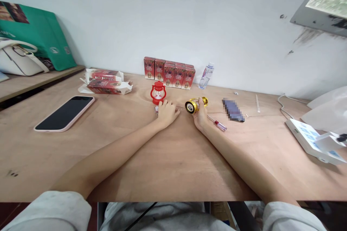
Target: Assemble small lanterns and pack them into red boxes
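My right hand (201, 117) is closed around a small gold lantern (193, 106), tipped on its side so that its dark round base faces me. Left of it, my left hand (167, 114) rests palm down on the table, thumb held apart from the fingers. Its fingertips reach a small silvery item (156, 109), partly covered and too small to name. Just behind these fingers a red lantern (158, 93) stands upright. A thin metal piece (180, 109) lies by my left thumb. Beside my right wrist lies a screwdriver (219, 125) with a clear and red handle.
Several red boxes (173, 74) stand along the wall, with a clear bottle (206, 75) at their right. Opened boxes (107, 86) lie at the back left, behind a phone (65, 113). A blurred-out dark phone-like object (233, 110) and a power strip (311, 139) are on the right.
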Action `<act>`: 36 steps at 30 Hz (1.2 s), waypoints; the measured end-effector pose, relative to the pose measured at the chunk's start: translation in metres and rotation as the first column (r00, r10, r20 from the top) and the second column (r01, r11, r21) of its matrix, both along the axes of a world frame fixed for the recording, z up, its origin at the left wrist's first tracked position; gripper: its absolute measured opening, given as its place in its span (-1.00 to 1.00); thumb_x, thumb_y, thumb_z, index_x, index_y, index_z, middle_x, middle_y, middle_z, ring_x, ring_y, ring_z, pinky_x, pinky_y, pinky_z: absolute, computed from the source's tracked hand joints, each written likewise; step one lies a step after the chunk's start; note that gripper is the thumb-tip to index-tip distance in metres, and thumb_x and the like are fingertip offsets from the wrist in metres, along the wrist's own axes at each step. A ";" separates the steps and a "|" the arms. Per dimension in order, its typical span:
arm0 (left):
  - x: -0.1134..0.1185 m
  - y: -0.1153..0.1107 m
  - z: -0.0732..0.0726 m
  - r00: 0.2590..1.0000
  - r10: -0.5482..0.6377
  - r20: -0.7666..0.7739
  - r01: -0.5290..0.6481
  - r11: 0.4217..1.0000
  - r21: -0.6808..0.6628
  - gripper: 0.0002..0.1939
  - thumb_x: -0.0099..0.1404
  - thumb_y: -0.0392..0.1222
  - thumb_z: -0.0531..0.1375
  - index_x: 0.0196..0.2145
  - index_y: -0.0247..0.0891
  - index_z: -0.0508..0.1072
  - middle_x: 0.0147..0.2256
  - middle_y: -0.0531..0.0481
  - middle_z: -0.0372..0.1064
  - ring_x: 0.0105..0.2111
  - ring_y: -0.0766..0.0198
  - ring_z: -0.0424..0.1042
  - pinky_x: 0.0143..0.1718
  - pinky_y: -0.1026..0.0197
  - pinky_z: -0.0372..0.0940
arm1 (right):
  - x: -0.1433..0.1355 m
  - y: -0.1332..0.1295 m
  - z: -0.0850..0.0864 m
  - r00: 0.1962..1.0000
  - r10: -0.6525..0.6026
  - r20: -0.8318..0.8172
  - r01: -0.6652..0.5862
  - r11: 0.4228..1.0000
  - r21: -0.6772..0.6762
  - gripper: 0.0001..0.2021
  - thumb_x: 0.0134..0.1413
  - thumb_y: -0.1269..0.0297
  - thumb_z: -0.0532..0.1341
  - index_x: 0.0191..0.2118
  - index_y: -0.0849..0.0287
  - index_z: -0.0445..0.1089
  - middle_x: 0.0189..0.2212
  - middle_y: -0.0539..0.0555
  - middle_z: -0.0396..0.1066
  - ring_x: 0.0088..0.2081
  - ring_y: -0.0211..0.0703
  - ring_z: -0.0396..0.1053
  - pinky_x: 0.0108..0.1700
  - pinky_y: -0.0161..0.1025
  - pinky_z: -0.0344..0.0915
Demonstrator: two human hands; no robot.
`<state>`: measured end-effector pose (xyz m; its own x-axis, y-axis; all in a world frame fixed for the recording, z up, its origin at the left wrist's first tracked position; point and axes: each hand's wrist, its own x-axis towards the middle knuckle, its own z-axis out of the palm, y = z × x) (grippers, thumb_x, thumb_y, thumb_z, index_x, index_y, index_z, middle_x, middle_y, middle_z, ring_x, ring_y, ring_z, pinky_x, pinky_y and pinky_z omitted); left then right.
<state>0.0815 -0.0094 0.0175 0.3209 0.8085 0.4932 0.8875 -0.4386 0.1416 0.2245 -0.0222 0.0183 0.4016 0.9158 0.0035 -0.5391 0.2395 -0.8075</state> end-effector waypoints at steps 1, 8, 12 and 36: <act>0.001 -0.001 0.000 1.000 -0.009 0.011 0.009 1.000 0.011 -0.75 0.19 -0.07 0.11 -0.37 -0.30 0.47 -0.32 -0.24 0.42 -0.19 -0.05 0.29 -0.20 -0.02 0.08 | 0.000 0.000 -0.001 1.000 0.006 0.004 -0.006 1.000 -0.007 -0.68 -0.18 0.02 0.28 -0.39 0.13 0.28 -0.43 -0.06 0.44 -0.38 -0.29 0.38 -0.43 -0.39 0.31; 0.004 -0.007 0.001 0.994 -0.105 -0.031 0.105 0.994 -0.004 -0.74 0.14 -0.06 0.13 -0.30 -0.30 0.42 -0.26 -0.25 0.43 -0.18 -0.06 0.32 -0.18 -0.03 0.07 | 0.004 0.003 -0.003 1.000 0.027 0.005 -0.027 1.000 -0.002 -0.69 -0.08 -0.02 0.21 -0.37 0.14 0.33 -0.42 -0.07 0.45 -0.36 -0.29 0.40 -0.35 -0.35 0.36; 0.004 -0.006 0.000 0.992 -0.093 -0.082 0.091 0.995 -0.034 -0.78 0.19 -0.12 0.09 -0.30 -0.31 0.40 -0.28 -0.24 0.43 -0.21 -0.02 0.36 -0.21 0.02 0.09 | 0.004 0.002 -0.002 0.999 0.052 -0.015 -0.052 0.999 0.001 -0.70 -0.08 -0.01 0.21 -0.38 0.15 0.32 -0.45 -0.08 0.45 -0.38 -0.29 0.40 -0.37 -0.35 0.34; -0.001 -0.011 0.004 0.910 -0.334 0.243 0.281 0.932 0.230 -0.45 0.06 -0.05 0.25 -0.04 -0.32 0.22 0.01 -0.27 0.24 0.03 0.00 0.23 0.01 0.05 0.03 | -0.005 -0.007 0.002 0.875 0.401 0.271 -0.411 0.911 -0.021 -0.50 -0.12 -0.19 0.16 -0.24 0.15 0.43 -0.39 -0.03 0.52 -0.25 -0.18 0.45 -0.19 -0.23 0.36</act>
